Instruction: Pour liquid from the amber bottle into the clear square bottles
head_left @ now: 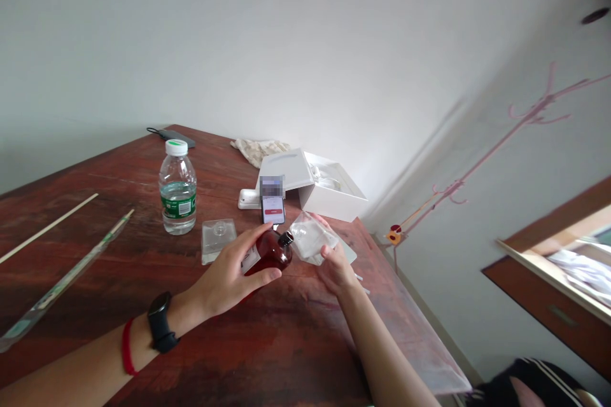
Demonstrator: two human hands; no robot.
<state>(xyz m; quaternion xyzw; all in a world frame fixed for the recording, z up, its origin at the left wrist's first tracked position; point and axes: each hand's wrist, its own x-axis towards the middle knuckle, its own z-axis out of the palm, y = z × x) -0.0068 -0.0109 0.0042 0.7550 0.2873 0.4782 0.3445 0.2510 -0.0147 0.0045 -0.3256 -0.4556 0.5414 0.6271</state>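
My left hand (pixel 228 278) is wrapped round a dark red-brown bottle (pixel 277 253) with a pale label. The bottle leans to the right, its black neck up against a clear plastic tray (pixel 309 238). My right hand (pixel 335 269) holds that tray tilted, thumb on the near side, other fingers mostly hidden behind it. I cannot tell whether anything flows from the bottle. A similar clear square piece (pixel 218 240) lies on the table left of the bottle. Just beyond the bottle stands a phone (pixel 273 203) with a lit screen.
A water bottle (pixel 177 194) with a green label stands on the wooden table (pixel 114 168). Further left lie a thin stick (pixel 50 227) and a wrapped stick (pixel 71 280). Behind the phone are a white box (pixel 334 197), a cloth (pixel 260 149) and a white case (pixel 248 199).
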